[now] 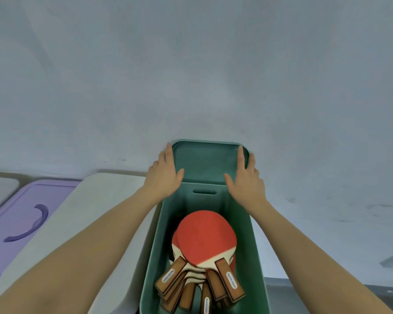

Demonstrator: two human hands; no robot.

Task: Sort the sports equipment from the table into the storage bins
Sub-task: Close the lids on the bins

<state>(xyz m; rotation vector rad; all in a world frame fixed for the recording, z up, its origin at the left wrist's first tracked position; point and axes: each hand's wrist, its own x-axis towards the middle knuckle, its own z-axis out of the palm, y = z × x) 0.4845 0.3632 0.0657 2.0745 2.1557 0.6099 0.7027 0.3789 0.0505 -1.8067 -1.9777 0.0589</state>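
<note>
Now left hand [166,175], right hand [245,177], flat-fingered, flanking green lid [205,162]

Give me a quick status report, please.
Both hands, left and right, flat on green lid. Table tennis paddles piled in green bin. Nothing obstructing.

matt green plastic bin [254,257], smooth red rubber-faced paddles [205,237] with wooden handles [229,283], glossy lilac plastic lid [16,214].
</note>
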